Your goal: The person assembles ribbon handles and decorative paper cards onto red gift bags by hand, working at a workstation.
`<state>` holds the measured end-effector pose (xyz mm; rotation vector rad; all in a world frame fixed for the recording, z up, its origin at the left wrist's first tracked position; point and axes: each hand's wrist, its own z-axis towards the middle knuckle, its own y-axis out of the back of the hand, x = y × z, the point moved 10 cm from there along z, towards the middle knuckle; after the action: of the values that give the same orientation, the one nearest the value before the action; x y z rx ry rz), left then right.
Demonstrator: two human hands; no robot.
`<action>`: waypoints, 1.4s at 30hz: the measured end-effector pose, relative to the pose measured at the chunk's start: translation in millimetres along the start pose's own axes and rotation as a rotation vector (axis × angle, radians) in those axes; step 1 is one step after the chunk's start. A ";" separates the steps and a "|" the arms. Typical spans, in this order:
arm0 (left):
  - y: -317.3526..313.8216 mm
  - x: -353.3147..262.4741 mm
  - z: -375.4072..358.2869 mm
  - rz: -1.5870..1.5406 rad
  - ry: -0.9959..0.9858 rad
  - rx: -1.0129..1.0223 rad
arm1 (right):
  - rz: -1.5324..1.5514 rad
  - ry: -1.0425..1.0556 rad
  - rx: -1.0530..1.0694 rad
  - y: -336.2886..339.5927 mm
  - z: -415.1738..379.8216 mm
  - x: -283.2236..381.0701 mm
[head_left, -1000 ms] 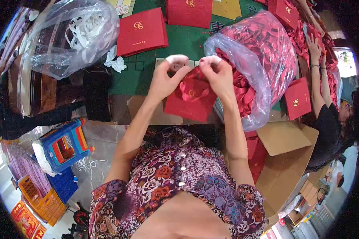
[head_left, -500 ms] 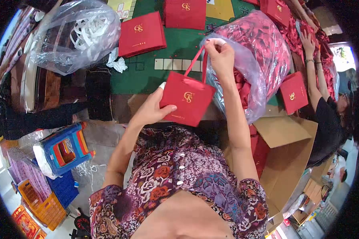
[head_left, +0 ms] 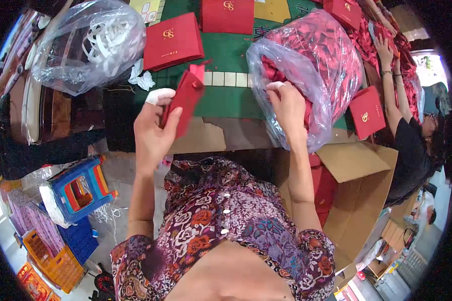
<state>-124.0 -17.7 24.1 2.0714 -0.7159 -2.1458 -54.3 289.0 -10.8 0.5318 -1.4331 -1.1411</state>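
My left hand (head_left: 156,128) is closed on a small red paper gift bag (head_left: 183,103), turned nearly edge-on above the table's front edge. White tape covers a fingertip of this hand. A red ribbon handle (head_left: 198,71) sticks out at the bag's top. My right hand (head_left: 288,108) is at the mouth of a clear plastic bag (head_left: 326,108) full of red ribbons (head_left: 319,45). Its thumb and taped index finger are apart, and nothing shows between them; the other fingers are partly hidden.
Stacks of red gift bags (head_left: 173,42) lie on the green table (head_left: 226,108). A plastic bag of white strips (head_left: 108,42) sits at the left, beside crumpled white paper (head_left: 141,75). An open cardboard box (head_left: 361,200) stands at the right, near a co-worker's hands (head_left: 385,52).
The gift bag has moved left with my left hand and turned edge-on. My right hand has released its handle and moved down and slightly right to the ribbon bag's mouth.
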 end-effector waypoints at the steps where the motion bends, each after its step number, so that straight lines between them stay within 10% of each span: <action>1: -4.5 -21.2 -2.5 0.182 -0.072 -0.006 | -0.068 0.021 -0.028 -0.5 -2.8 0.7; 5: -59.0 -40.8 -19.2 0.509 -0.350 0.066 | -0.103 0.075 -0.077 -9.4 -6.9 2.2; 10: -119.1 -2.8 -31.9 0.423 -0.228 0.286 | 0.044 0.136 -0.151 3.1 -11.3 13.3; 24: -117.6 12.4 26.9 0.693 -0.489 0.282 | 0.406 0.227 0.046 13.9 -66.4 102.6; 42: -118.0 -0.8 19.2 0.427 -0.372 0.279 | 0.702 -0.420 0.186 -68.0 -44.6 17.8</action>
<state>-111.4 92.7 -19.9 1.4341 -1.4225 -2.2830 -36.2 230.4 -67.2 -0.1144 -1.8922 -0.5668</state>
